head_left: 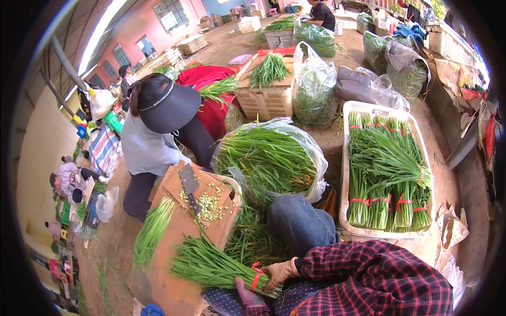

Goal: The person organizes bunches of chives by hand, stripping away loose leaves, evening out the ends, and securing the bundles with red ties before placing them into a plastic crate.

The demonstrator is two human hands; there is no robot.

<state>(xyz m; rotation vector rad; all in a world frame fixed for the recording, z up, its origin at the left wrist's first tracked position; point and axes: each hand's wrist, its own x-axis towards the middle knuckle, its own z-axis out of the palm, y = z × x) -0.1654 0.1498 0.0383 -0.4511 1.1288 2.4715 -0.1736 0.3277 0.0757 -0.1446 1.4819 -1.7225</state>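
Note:
A bunch of green chives (pixel 213 262) lies across my lap, its leaves pointing left over the cardboard-covered work surface (pixel 174 276). A red tie (pixel 257 277) circles it near the cut end. My right hand (pixel 280 273), in a tan glove, is closed around that end just right of the tie. From below, my left hand (pixel 250 296) grips the bunch beside the tie, most of its fingers hidden. Beyond the bunch, a cleaver (pixel 188 180) lies on a small wooden board (pixel 169 181) among chopped pale stem ends (pixel 211 206). Loose chives (pixel 154 231) hang over the surface's left edge.
A white crate (pixel 345 210) of tied bunches stands to the right. Ahead is a clear plastic bag (pixel 319 168) full of loose greens (pixel 263 155). A co-worker in a dark visor (pixel 166 108) sits just beyond the board. More filled bags (pixel 314 87) stand farther back.

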